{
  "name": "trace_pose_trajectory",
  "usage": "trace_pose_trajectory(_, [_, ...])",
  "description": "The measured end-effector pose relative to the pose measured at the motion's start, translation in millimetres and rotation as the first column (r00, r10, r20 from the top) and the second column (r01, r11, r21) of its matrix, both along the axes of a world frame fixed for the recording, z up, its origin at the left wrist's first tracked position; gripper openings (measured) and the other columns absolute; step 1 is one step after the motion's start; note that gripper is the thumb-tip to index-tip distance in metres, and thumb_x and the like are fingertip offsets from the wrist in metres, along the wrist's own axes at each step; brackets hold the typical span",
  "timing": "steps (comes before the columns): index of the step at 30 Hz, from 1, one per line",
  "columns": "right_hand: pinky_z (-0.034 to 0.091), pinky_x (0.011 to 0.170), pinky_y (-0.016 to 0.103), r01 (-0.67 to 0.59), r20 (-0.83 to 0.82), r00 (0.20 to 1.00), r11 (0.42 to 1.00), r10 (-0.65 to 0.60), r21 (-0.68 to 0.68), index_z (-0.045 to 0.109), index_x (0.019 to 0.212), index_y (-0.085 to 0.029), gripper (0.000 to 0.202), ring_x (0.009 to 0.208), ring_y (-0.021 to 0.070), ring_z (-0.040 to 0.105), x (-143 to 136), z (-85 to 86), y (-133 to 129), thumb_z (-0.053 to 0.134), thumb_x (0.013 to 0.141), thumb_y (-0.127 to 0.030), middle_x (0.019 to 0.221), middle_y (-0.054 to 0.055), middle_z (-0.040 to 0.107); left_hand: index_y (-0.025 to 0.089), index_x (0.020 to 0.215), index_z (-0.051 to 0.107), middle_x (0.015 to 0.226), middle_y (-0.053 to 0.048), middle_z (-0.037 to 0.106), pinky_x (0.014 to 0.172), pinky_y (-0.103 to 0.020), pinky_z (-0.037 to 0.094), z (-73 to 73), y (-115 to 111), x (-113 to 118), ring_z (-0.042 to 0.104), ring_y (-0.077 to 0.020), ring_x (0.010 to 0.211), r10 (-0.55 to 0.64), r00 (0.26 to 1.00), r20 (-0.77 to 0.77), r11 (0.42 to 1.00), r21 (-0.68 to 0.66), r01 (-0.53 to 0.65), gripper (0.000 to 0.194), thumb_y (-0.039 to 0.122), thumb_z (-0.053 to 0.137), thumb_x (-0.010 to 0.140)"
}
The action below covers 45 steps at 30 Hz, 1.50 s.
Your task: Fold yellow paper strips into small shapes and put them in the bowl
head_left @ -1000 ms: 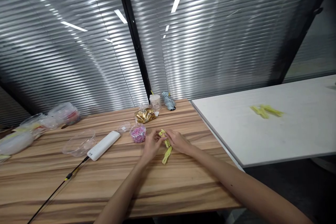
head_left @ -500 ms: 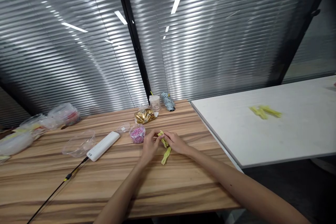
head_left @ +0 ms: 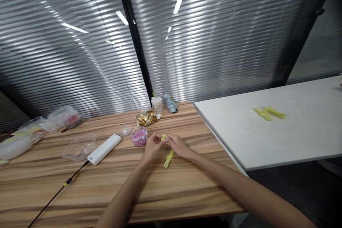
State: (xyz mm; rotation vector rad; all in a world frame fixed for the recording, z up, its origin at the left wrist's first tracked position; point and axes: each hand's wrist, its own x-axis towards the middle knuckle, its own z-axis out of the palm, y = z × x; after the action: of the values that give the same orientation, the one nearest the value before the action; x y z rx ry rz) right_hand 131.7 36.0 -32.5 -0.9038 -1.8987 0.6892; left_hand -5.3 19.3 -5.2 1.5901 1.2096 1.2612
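My left hand (head_left: 152, 146) and my right hand (head_left: 178, 145) meet above the wooden table (head_left: 187, 188), fingertips pinched on a small yellow strip of soft-looking material (head_left: 164, 137). Much of that strip is hidden behind my fingers. Just below them a second yellow strip (head_left: 169, 159) lies on the tabletop, its lower end split in two. Close to my left hand stands a clear round tub (head_left: 139, 136) full of small pink and purple pieces, too small to make out clearly.
A gold foil packet (head_left: 146, 118), a white cup (head_left: 157, 104) and a light blue wrapper (head_left: 171, 104) sit farther back. To the left are a white power bank (head_left: 104, 149) with a cable, a clear container (head_left: 80, 146) and plastic bags (head_left: 64, 115). Yellow strips (head_left: 274, 112) lie on the white table (head_left: 288, 139).
My fingers have shifted slightly around the yellow strip, and less of it shows below them. The loose strip on the table stays put.
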Motion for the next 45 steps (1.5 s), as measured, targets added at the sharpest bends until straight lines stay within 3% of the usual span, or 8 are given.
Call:
trace_pose_trajectory(4, [0.035, 0.056, 0.022, 0.060, 0.044, 0.997, 0.996, -0.063, 0.071, 0.051, 0.069, -0.018, 0.027, 0.059, 0.0131, 0.051, 2.9, 2.2, -0.8, 0.031, 0.086, -0.024, 0.065, 0.001, 0.057, 0.012, 0.070, 0.053, 0.058, 0.002, 0.054, 0.053, -0.024, 0.044, 7.7, -5.4, 1.5, 0.052, -0.0096, 0.051, -0.153, 0.988, 0.025, 0.976, -0.152, 0.155, 0.034, 0.042, 0.067, 0.061])
trace_pose_trajectory(8, [0.034, 0.055, 0.023, 0.076, 0.034, 0.996, 0.995, -0.079, 0.069, 0.050, 0.067, -0.019, 0.033, 0.057, 0.0134, 0.050, 5.5, 6.1, -1.5, 0.028, 0.088, -0.030, 0.062, 0.001, 0.056, 0.011, 0.070, 0.056, 0.063, -0.002, 0.058, 0.056, -0.025, 0.046, 15.2, -11.6, 4.6, 0.055, -0.0111, 0.057, -0.223, 0.946, 0.233, 0.927, -0.250, 0.280, 0.032, 0.042, 0.063, 0.067])
trace_pose_trajectory(12, [0.033, 0.055, 0.022, 0.108, 0.007, 0.994, 0.992, -0.109, 0.057, 0.048, 0.064, -0.019, 0.038, 0.055, 0.0130, 0.048, 5.8, 8.6, -2.1, 0.024, 0.089, -0.035, 0.059, 0.000, 0.054, 0.012, 0.078, 0.058, 0.073, -0.008, 0.063, 0.063, -0.026, 0.049, 15.5, -12.5, 4.5, 0.059, -0.0133, 0.065, -0.179, 0.875, 0.450, 0.871, -0.342, 0.354, 0.025, 0.037, 0.060, 0.072])
trace_pose_trajectory(16, [0.031, 0.053, 0.022, 0.101, -0.010, 0.995, 0.993, -0.101, 0.068, 0.045, 0.059, -0.019, 0.041, 0.052, 0.0115, 0.045, 4.8, 6.6, -1.0, 0.026, 0.089, -0.038, 0.055, -0.001, 0.050, 0.013, 0.077, 0.057, 0.070, -0.005, 0.062, 0.067, -0.023, 0.050, 11.2, -14.1, 7.2, 0.059, -0.0109, 0.064, -0.087, 0.820, 0.565, 0.815, -0.434, 0.385, 0.013, 0.024, 0.061, 0.073])
trace_pose_trajectory(20, [0.029, 0.051, 0.022, 0.094, -0.075, 0.993, 0.994, -0.091, 0.048, 0.041, 0.057, -0.019, 0.041, 0.050, 0.0112, 0.043, 6.7, 5.7, -0.7, 0.025, 0.089, -0.039, 0.052, -0.002, 0.047, 0.012, 0.081, 0.056, 0.074, -0.006, 0.062, 0.070, -0.022, 0.049, 12.4, -22.0, 15.5, 0.060, -0.0106, 0.068, -0.089, 0.743, 0.663, 0.759, -0.438, 0.482, 0.013, 0.022, 0.060, 0.074])
trace_pose_trajectory(25, [0.027, 0.049, 0.022, 0.094, -0.077, 0.993, 0.994, -0.090, 0.054, 0.038, 0.058, -0.019, 0.040, 0.049, 0.0102, 0.040, 9.2, 9.4, -2.9, 0.025, 0.089, -0.039, 0.052, -0.002, 0.045, 0.011, 0.077, 0.058, 0.073, -0.005, 0.060, 0.071, -0.021, 0.049, 13.7, -25.9, 17.3, 0.059, -0.0106, 0.068, -0.122, 0.724, 0.678, 0.775, -0.390, 0.496, 0.012, 0.016, 0.065, 0.069])
trace_pose_trajectory(33, [0.028, 0.051, 0.022, 0.070, 0.009, 0.997, 0.994, -0.071, 0.080, 0.039, 0.056, -0.018, 0.044, 0.049, 0.0101, 0.041, 6.6, 10.0, -5.7, 0.021, 0.090, -0.040, 0.051, -0.001, 0.045, 0.010, 0.076, 0.060, 0.077, -0.004, 0.060, 0.069, -0.020, 0.047, 10.4, -20.6, 7.8, 0.058, -0.0088, 0.066, -0.191, 0.753, 0.630, 0.740, -0.411, 0.532, 0.019, 0.020, 0.070, 0.064])
trace_pose_trajectory(45, [0.033, 0.056, 0.022, 0.000, 0.138, 0.990, 0.989, -0.021, 0.150, 0.049, 0.066, -0.017, 0.046, 0.055, 0.0117, 0.047, 10.9, 9.9, -14.3, 0.016, 0.092, -0.036, 0.060, 0.002, 0.053, 0.010, 0.073, 0.061, 0.069, -0.003, 0.058, 0.067, -0.020, 0.045, 11.2, -21.6, 4.6, 0.055, -0.0082, 0.063, -0.295, 0.756, 0.585, 0.630, -0.476, 0.614, 0.018, 0.016, 0.071, 0.061])
